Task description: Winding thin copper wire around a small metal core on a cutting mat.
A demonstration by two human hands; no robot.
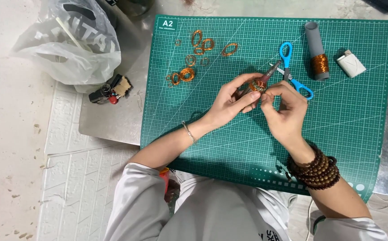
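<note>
at the frame's centre, over the green mat [346, 134], the left hand [229, 103] is gripping pliers [260, 83] while the right hand [285, 109] is pinching a copper wire coil [259, 85] on them, likely light, springy, easily deformed, best held by its rim.

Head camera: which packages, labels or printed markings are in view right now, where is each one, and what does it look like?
Plastic bag: top left, off the mat; crumpled, translucent white with large pale lettering.
Corner label: top left corner of the cutting mat; small white print on green.
White box: top right of the mat, beside the wire spool; small, white, lying tilted.
No screens or signs in view.
</note>
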